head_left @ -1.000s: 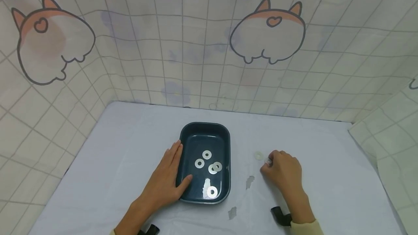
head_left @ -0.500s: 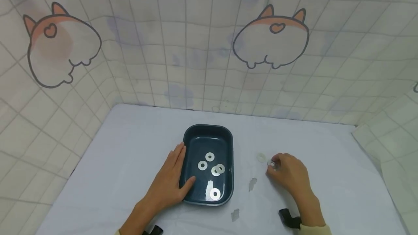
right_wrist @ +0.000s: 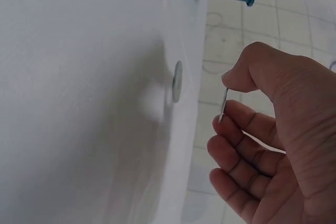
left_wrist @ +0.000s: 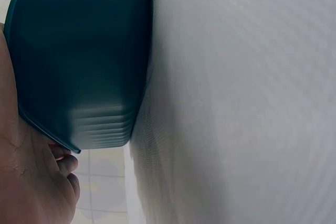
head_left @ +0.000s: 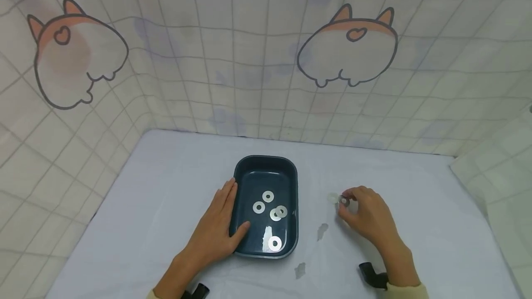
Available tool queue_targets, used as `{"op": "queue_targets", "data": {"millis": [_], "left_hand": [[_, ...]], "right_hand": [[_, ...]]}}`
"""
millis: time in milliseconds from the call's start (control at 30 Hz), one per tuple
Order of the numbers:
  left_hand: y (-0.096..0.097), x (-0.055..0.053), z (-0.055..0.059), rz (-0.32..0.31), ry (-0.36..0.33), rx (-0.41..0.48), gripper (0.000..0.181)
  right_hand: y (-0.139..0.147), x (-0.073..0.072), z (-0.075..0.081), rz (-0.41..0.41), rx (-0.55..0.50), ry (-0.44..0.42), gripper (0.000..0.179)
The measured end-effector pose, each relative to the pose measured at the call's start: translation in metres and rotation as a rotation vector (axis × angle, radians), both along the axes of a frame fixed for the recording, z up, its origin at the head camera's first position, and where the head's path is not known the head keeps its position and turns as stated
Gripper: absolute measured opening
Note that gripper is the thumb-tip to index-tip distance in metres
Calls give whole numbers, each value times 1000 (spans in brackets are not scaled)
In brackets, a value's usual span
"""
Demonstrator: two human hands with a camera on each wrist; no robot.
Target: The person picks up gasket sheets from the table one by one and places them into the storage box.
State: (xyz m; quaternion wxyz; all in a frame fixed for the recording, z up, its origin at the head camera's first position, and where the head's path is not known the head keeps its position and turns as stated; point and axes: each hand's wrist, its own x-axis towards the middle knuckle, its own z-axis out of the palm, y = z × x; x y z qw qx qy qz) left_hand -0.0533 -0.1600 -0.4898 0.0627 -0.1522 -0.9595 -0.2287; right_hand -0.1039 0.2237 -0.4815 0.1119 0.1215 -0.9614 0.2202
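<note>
In the head view my right hand (head_left: pixel 367 213) pinches a flat metal washer (head_left: pixel 343 200) between thumb and fingertips. The right wrist view shows this washer (right_wrist: pixel 224 103) edge-on, held off the white cloth. Another washer (right_wrist: pixel 178 81) lies on the cloth close by, pale and partly overlapped by the fingers' area in the head view. My left hand (head_left: pixel 216 225) rests along the left side of a dark blue-green rectangular tray (head_left: pixel 294 183), fingers straight and thumb over its rim. Several washers (head_left: pixel 268 196) lie flat on the tray's bottom, two of them overlapping.
Two grey patches, one (head_left: pixel 322 231) right of the tray and one (head_left: pixel 300 270) nearer the front, mark the white cloth (head_left: pixel 166 174). Black camera mounts (head_left: pixel 372 276) sit at both wrists. A tile-patterned curtain (head_left: pixel 249 59) with cartoon prints closes off the back and sides.
The right hand has lifted the washer from the cloth, and its fingers now show the washer more plainly. The left hand stays on the tray. The head view has shifted slightly.
</note>
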Motion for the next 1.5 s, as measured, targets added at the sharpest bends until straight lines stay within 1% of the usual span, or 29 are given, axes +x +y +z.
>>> {"op": "queue_targets", "data": {"millis": [100,267,500,633,767,867,967,1100,1200,1300,1500], "left_hand": [[1,-1,0,1,-1,0,97],[1,-1,-1,13,12,-6,97],[2,-1,-2,3,-27,-14,97],[3,0,-1,10,-19,-25,97],[4,3,0,2,-14,-25,98],[4,3,1,1,-35,-18,98],[3,1,2,10,-52,-13,97],[3,-1,1,9,-35,-4,98],[3,0,0,15,-7,-5,98],[2,1,0,18,3,1,98],[2,-1,1,11,-54,-1,97]], "right_hand": [[-2,-1,2,27,4,25,23],[-6,-2,4,54,17,39,23],[-9,0,13,83,35,70,19],[-11,0,18,110,28,91,18],[-13,3,20,111,26,80,18],[-17,4,20,125,25,73,18],[-22,1,23,150,23,81,18],[-30,-3,25,166,5,82,19],[-37,-6,27,179,-8,68,19],[-44,-7,29,180,-2,52,20],[-56,-9,37,186,17,30,21]]}}
